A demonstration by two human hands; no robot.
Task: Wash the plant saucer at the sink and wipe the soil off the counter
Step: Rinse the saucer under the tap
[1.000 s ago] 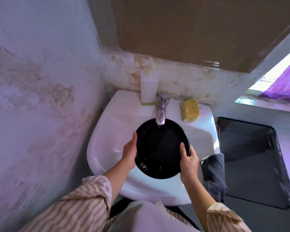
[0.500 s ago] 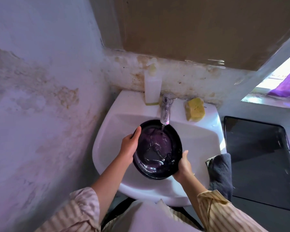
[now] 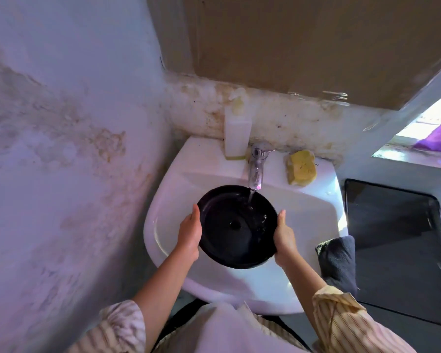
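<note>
Both hands, left hand (image 3: 189, 234) and right hand (image 3: 284, 236), grasp the saucer (image 3: 236, 226) by opposite rims under the tap (image 3: 257, 166). Best to tilt it slowly so the stream sweeps every part.

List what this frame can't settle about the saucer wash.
Head view only:
- Fingers of the left hand and right hand: hidden under the round black plastic saucer.
- White ceramic sink drain: covered by the saucer.
- Soil on the counter: none can be made out.
- White soap bottle: top blurred.
</note>
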